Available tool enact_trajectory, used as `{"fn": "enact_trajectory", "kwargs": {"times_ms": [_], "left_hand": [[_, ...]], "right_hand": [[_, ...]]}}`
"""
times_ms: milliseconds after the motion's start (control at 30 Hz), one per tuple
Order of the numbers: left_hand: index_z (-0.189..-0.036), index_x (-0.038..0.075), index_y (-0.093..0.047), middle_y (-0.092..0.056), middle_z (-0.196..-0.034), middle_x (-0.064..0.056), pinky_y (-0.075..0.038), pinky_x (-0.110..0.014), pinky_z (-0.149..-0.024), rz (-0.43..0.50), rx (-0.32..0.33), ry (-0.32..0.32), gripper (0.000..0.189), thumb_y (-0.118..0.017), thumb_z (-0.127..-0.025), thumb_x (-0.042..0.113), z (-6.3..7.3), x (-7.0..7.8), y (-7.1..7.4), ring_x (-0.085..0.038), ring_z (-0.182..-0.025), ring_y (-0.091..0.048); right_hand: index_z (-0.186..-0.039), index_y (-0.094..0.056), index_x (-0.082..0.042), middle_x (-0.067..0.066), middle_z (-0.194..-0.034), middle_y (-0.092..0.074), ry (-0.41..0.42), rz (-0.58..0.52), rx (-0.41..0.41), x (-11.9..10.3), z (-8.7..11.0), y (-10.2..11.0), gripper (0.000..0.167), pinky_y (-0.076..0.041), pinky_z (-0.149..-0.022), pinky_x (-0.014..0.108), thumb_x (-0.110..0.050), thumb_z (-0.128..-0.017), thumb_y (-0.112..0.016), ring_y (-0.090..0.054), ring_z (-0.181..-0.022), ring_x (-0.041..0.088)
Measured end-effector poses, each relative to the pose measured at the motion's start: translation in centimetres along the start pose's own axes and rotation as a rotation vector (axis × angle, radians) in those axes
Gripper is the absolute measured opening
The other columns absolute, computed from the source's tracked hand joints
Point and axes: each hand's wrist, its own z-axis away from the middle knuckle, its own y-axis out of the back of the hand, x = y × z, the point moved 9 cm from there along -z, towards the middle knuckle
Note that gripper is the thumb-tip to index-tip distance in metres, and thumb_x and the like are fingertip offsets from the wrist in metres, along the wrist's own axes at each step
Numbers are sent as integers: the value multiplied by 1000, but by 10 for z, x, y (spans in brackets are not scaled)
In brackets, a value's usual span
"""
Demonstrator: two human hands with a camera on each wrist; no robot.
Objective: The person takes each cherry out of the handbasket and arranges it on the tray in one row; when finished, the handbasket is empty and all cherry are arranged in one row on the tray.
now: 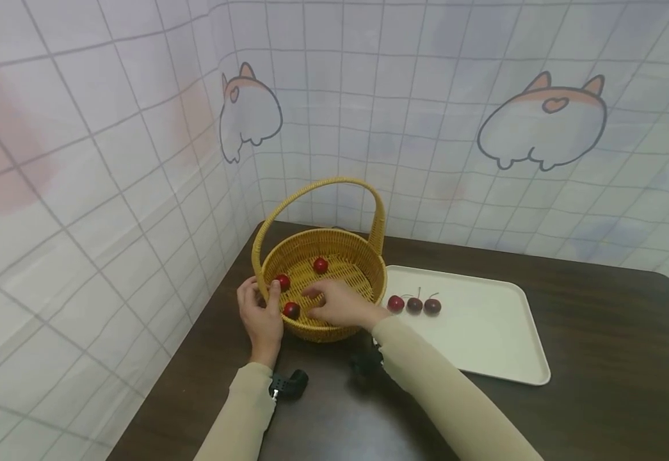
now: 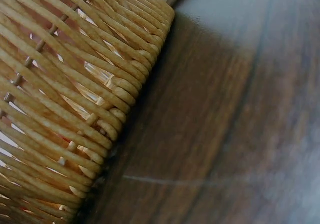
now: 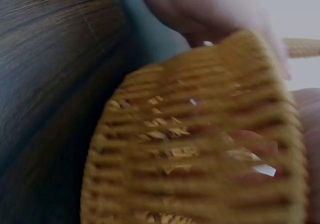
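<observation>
On the counter [image 1: 605, 333], the left hand [image 1: 262, 318] grips the basket [image 1: 334, 241] by its rim. The right hand [image 1: 342, 304] dips inside, fingers bent; whether they hold anything is unclear. Three cherries [image 1: 321, 265] lie inside, three on the tray [image 1: 484, 326].

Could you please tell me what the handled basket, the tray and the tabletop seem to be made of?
Handled basket: wicker or plastic imitation, slightly glossy; round strands interlace.
Tray: probably plastic, smooth and off-white, with a thin moulded-looking rim.
Tabletop: wood or wood-look laminate, dark with a sheen, judging by its streaked grain.
</observation>
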Motion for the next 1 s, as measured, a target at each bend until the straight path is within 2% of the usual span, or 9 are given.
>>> {"fn": "enact_trajectory", "kwargs": {"times_ms": [100, 200, 267, 367, 500, 633, 800, 1000], "left_hand": [[-89, -9, -56, -48, -121, -29, -42, -34, -90, -1, -3, 4, 22, -66, -93, 11, -1, -1, -1, -42, -108, -53], [-90, -8, -57, -48, -122, -28, -41, -23, -88, -6, 5, 1, 21, -66, -92, 10, -3, -14, -2, -35, -108, -52], [-90, -8, -58, -49, -122, -27, -40, -21, -87, -11, 15, -9, 19, -67, -92, 9, -4, -24, -3, -32, -107, -52], [-91, -5, -58, -50, -122, -24, -40, -23, -88, -21, 20, -18, 20, -68, -92, 13, -5, -36, -3, -29, -108, -52], [-91, -2, -58, -50, -122, -17, -41, -29, -90, -35, 12, -20, 24, -68, -92, 20, -5, -39, -3, -24, -108, -52], [-90, 0, -58, -50, -122, -14, -42, -31, -90, -38, 9, -14, 27, -68, -92, 25, -5, -40, -2, -22, -108, -52], [-89, 0, -58, -50, -121, -15, -43, -32, -89, -27, 9, -15, 28, -68, -93, 25, -6, -40, -1, -25, -106, -54], [-91, -2, -58, -50, -121, -16, -43, -32, -89, -17, 2, -13, 28, -68, -93, 24, -6, -41, 0, -30, -107, -54]], "right_hand": [[-132, -59, -8, 8, -128, -63, 5, 32, -59, -4, -10, -12, 47, -49, -94, 38, -16, -87, -72, -60, -114, 23], [-136, -55, -7, 9, -130, -61, 46, 25, -106, -9, -16, -19, 52, -52, -89, 35, -13, -87, -70, -63, -102, 20], [-138, -54, -8, 9, -129, -62, 75, 12, -133, -11, -18, -21, 53, -53, -84, 32, -10, -87, -70, -62, -93, 19], [-136, -56, -9, 7, -125, -64, 104, 6, -167, -12, -20, -24, 49, -52, -81, 28, -8, -88, -68, -61, -90, 17], [-132, -61, -12, 3, -121, -66, 103, -3, -190, -11, -20, -27, 44, -50, -84, 26, -5, -89, -66, -61, -98, 14], [-126, -65, -12, 1, -116, -68, 121, -16, -201, -13, -21, -30, 40, -51, -84, 26, 1, -88, -65, -63, -99, 14], [-119, -69, -10, 2, -107, -71, 129, -28, -214, -13, -22, -33, 37, -52, -80, 24, 6, -86, -65, -65, -93, 11], [-117, -69, -11, 1, -107, -71, 91, -25, -213, -9, -23, -35, 31, -52, -82, 28, 0, -88, -66, -65, -94, 11]]}}
